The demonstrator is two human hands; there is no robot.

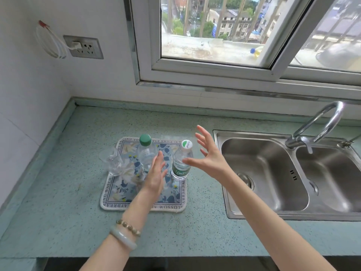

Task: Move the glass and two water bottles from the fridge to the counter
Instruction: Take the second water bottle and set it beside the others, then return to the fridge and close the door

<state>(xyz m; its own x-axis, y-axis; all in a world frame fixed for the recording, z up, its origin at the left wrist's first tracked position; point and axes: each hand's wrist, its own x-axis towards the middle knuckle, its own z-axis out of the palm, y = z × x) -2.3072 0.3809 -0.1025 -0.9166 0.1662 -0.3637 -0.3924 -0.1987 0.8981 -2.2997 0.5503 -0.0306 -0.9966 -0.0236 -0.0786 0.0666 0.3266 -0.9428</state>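
A speckled blue-green table (58, 192) carries a flowery cloth mat (117, 194). On it stand a clear green-capped plastic bottle (146, 151) and a clear white-capped plastic bottle (180, 166). A small clear glass (113, 161) stands at its left edge. The left hand (155, 178) and right hand (208, 153) hover, grip wide, holding nothing.

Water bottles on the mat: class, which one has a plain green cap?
The green-capped water bottle next to the glass; the white-capped water bottle, nearer the sink, bears a green label.
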